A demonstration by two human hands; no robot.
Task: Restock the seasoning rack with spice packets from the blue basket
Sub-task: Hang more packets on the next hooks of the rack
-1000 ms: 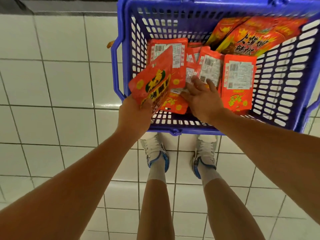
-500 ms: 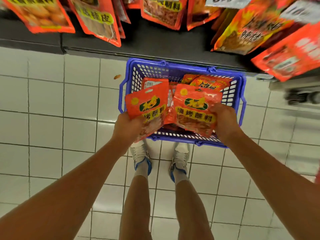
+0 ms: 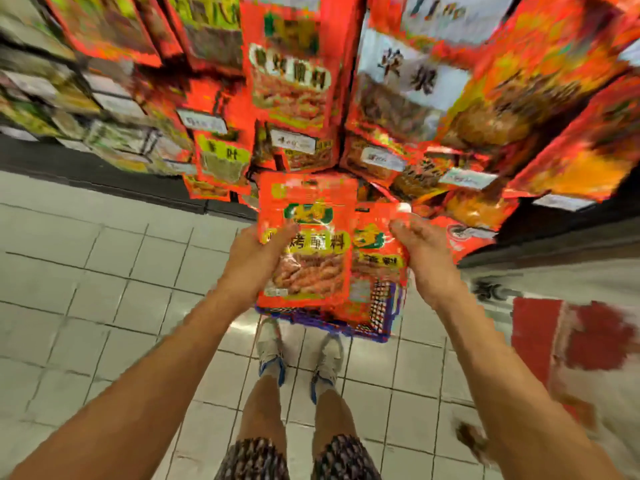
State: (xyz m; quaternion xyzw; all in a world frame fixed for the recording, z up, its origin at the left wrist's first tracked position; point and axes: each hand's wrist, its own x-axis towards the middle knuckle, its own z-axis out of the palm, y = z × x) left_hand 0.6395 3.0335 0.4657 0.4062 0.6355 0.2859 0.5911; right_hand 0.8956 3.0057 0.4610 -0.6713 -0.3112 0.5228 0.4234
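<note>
Presently each hand clamps one spice packet — left hand (image 3: 254, 258) on the front packet (image 3: 306, 244), right hand (image 3: 424, 252) on its neighbour (image 3: 379, 251) at three o'clock — faces forward, likely for hanging on the seasoning rack (image 3: 294, 81) at twelve o'clock.

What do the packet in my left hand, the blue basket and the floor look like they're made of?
Packet in the left hand: probably glossy plastic film, judging by the sheen and a clear window showing its contents. Blue basket: likely moulded plastic, given the lattice wall and uniform colour; mostly hidden and blurred. Floor: pale glazed-looking tiles, with grout lines and soft reflections.
</note>
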